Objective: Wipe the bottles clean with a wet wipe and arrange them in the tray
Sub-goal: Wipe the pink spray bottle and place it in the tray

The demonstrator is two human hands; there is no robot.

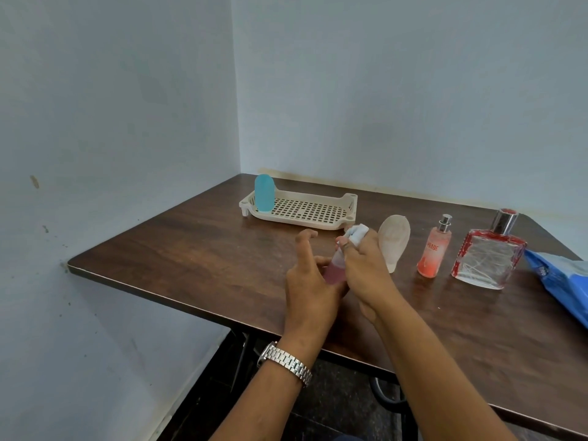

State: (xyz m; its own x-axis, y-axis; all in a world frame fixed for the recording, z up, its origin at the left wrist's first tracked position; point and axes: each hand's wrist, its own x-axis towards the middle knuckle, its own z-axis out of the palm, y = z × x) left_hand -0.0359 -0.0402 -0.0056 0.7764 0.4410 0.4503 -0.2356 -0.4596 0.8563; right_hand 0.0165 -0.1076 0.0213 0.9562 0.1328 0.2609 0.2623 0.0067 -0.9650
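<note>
The pink bottle (334,271) shows only as a strip between the left hand (313,283) and right hand (366,272); its top lies under the wet wipe (358,234), and the left grip cannot be told. The blue packet (560,278) runs off the right edge. The label on the slim orange bottle (433,253) is blurred

Desk (191,249) set in room corner, walls behind and left. Tray (302,223) on desk's far side, left of centre. Rounded bottle (264,193) upright in tray's left end. Before tray: small bottle (334,272) held in left hand (310,281), right hand (366,268) gripping wipe (358,234) at bottle's top. Right of hands, in row on desk: oval bottle (394,240), spray bottle (434,249), square bottle (488,261). Wipes pack (560,278) at desk's right edge, just beside square bottle.
</note>
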